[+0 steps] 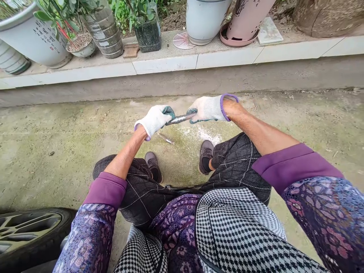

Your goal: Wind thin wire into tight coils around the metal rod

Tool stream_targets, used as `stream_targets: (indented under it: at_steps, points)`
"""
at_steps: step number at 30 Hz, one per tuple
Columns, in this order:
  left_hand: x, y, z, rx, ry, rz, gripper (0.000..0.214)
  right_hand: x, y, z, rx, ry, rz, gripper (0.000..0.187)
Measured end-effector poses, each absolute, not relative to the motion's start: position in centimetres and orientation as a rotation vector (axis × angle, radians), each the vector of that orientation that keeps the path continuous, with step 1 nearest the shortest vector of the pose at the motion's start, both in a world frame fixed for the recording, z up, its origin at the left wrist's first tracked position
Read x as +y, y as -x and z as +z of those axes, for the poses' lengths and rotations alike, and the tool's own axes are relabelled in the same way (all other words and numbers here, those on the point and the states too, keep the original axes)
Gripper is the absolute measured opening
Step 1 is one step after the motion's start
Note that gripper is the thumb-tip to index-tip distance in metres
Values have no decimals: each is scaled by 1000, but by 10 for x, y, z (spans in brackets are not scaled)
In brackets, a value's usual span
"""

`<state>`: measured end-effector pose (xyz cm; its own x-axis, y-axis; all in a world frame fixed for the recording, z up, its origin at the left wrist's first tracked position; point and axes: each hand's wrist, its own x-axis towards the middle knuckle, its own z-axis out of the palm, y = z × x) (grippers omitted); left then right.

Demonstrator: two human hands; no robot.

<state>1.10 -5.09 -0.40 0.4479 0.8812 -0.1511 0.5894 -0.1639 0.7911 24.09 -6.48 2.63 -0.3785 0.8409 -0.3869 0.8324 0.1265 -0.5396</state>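
Note:
In the head view both my hands wear white work gloves with green palms and purple cuffs. A thin grey rod (pixel 182 118) with a shiny, partly dark surface spans the gap between them, almost level. My left hand (pixel 157 118) is closed round its left end. The rod's other end is in my right hand (pixel 205 109), whose fingers are wrapped over it. Both ends are hidden by the gloves, so I cannot tell what kind of rod it is. Just below my left hand, a small slim piece with a pale tip (pixel 165 138) lies on the ground.
White powder (pixel 209 134) is scattered on the concrete near my right shoe (pixel 206 155). Ahead runs a low tiled ledge (pixel 165 63) with several potted plants and pots, including a white pot (pixel 206 19) and a pink pot (pixel 246 19). A vehicle wheel (pixel 31 235) stands at lower left.

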Motion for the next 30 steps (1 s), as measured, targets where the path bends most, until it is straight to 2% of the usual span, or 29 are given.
stream_targets:
  at_steps: [2,6,10,15,22,30]
  points:
    - [-50,-14,-2,1294,-1776,521,20,-66,-240,30,-2438,1825,955,18]
    - [-53,-17,6,1303,-1645,674,12,-70,-240,39,-2481,1859,712,26]
    - [-59,-17,14,1268,-1555,681,3,-70,-240,43,-2390,1878,669,31]
    - [-65,-12,20,1223,-1500,683,10,-69,-235,43,-2296,1842,706,27]
    - [-60,-8,16,1168,-1489,735,14,-70,-231,40,-1983,1793,1037,34]
    - [-58,-4,17,1130,-1508,677,11,-82,-238,49,-1807,1559,1442,54]
